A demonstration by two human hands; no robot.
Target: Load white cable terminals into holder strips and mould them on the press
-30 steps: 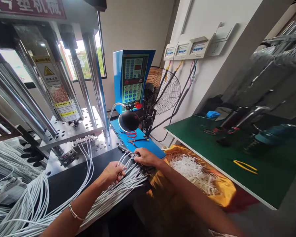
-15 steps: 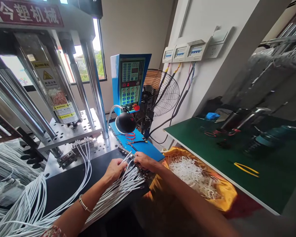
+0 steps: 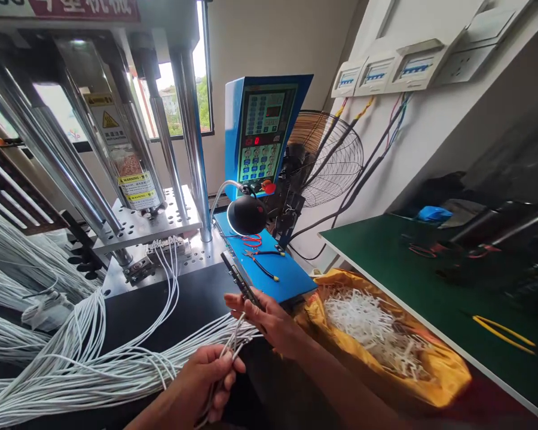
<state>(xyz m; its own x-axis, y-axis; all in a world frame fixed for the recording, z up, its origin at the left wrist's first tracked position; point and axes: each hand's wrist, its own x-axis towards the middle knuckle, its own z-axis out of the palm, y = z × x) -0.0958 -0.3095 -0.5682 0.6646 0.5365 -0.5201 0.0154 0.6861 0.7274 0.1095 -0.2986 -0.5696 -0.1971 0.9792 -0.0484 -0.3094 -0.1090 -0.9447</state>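
Observation:
My left hand [image 3: 210, 379] is closed around a few white cables [image 3: 237, 340], whose ends stick up past the thumb and forefinger. Just above it, my right hand [image 3: 269, 319] grips a dark metal mould bar [image 3: 237, 276] with small fittings along it. The bar stands tilted, its far end pointing at the blue mat. A thick bundle of white cables [image 3: 130, 370] runs over the black table [image 3: 201, 304] to the left of my hands. More white cables [image 3: 170, 269] come out of the mould block [image 3: 155, 248] under the press.
The moulding press [image 3: 190, 149] stands at left, a blue control box [image 3: 269, 131] behind. On the blue mat [image 3: 291, 278] lie cutting pliers [image 3: 266, 269] and a black lamp [image 3: 247, 215]. A yellow sack [image 3: 448, 382] of white scraps and a green table [image 3: 412, 275] are at right.
My left hand has drawn back toward me with a few cables in it. My right hand has raised and tilted the mould bar off the table. The view has shifted right.

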